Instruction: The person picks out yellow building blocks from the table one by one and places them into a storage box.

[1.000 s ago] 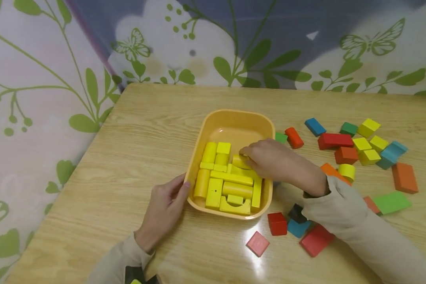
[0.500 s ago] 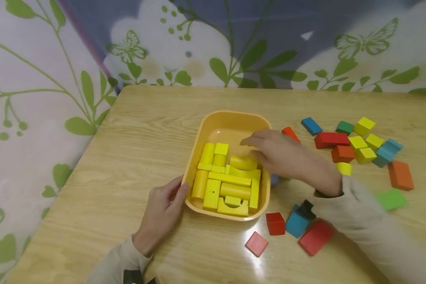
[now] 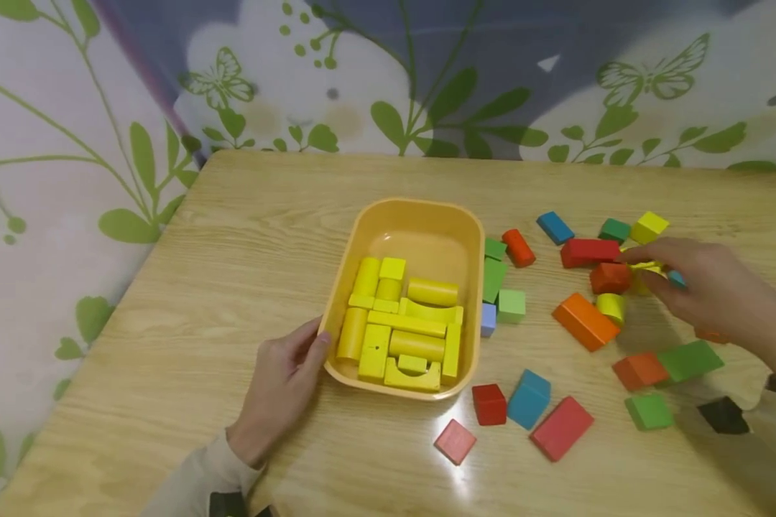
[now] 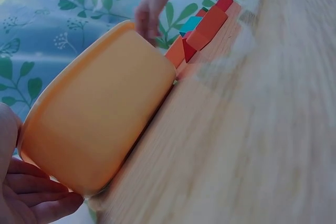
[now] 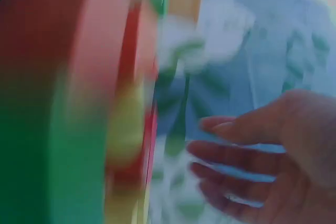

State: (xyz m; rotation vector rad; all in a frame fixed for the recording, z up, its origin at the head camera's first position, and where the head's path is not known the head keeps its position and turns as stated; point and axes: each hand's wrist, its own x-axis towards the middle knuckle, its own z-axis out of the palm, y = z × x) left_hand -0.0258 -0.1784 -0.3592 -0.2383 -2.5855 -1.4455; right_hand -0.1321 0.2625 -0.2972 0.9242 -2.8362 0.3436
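Note:
A yellow-orange plastic tray (image 3: 420, 240) stands in the middle of the wooden table. Packed flat in its near part are several yellow wooden blocks, among them a cylinder (image 3: 432, 291) and an arch (image 3: 412, 376). My left hand (image 3: 286, 384) grips the tray's left side, thumb at the rim, fingers against the outer wall (image 4: 100, 108). Over on the right, my right hand (image 3: 705, 280) reaches over a group of yellow blocks (image 3: 649, 278), partly covering them. In the right wrist view its fingers (image 5: 236, 156) are loosely extended, with a gap between thumb and fingers.
Loose blocks lie right of the tray: a red block (image 3: 590, 252), an orange block (image 3: 585, 321), a yellow cylinder (image 3: 611, 309) and green blocks (image 3: 690, 360). Nearer are blue (image 3: 529, 399) and red (image 3: 561, 429) ones. A patterned wall (image 3: 336, 79) borders the table's back.
My right hand has left the yellow cylinder in the tray and moved right to the loose blocks. My left hand stays on the tray; the head view has shifted slightly.

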